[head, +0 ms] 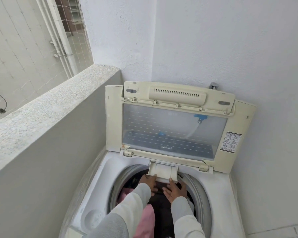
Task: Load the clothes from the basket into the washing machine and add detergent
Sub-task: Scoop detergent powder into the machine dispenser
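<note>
A white top-loading washing machine (100, 191) stands in a corner with its cream lid (175, 126) folded up against the wall. Dark and pink clothes (144, 219) fill the drum. A small white detergent drawer (163, 170) is pulled out over the drum at the back rim. My left hand (149, 182) grips the drawer's front left corner from below. My right hand (175, 190) holds the front right corner, thumb on its edge and fingers spread underneath. Both sleeves are white and grey. No basket or detergent container is in view.
A low rough concrete parapet (46, 109) runs along the left side, close to the machine. White walls close in behind and to the right. A metal tap (213, 86) sticks out behind the lid, and a warning label (230, 142) sits on the lid's right frame.
</note>
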